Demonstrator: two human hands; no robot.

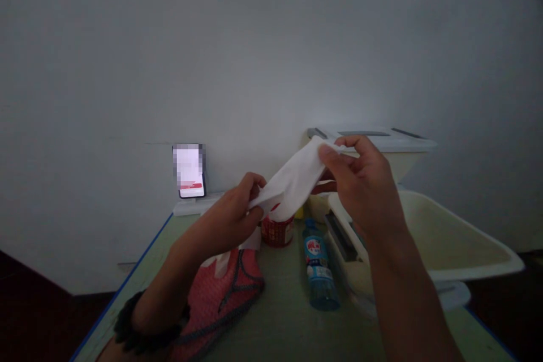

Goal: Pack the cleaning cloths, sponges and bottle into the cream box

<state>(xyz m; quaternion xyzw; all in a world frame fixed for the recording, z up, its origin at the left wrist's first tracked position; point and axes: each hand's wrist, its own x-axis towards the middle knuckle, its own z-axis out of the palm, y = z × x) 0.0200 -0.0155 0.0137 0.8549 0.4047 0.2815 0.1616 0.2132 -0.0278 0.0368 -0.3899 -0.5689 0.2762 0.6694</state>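
Note:
A white sock is stretched at a slant between my two hands, above the table. My left hand, lower down, pinches one end between thumb and fingers. At the other, higher end, my right hand grips the cloth with its thumb on top. Just beneath the sock stands a red can, partly covered by it. A red cloth item with dark trim lies below my left forearm, and its full shape is hidden.
On the green table lies a blue bottle. To the right sits an open cream-coloured basin, with a white-lidded container behind it. A lit phone stands upright at the back left, near the wall.

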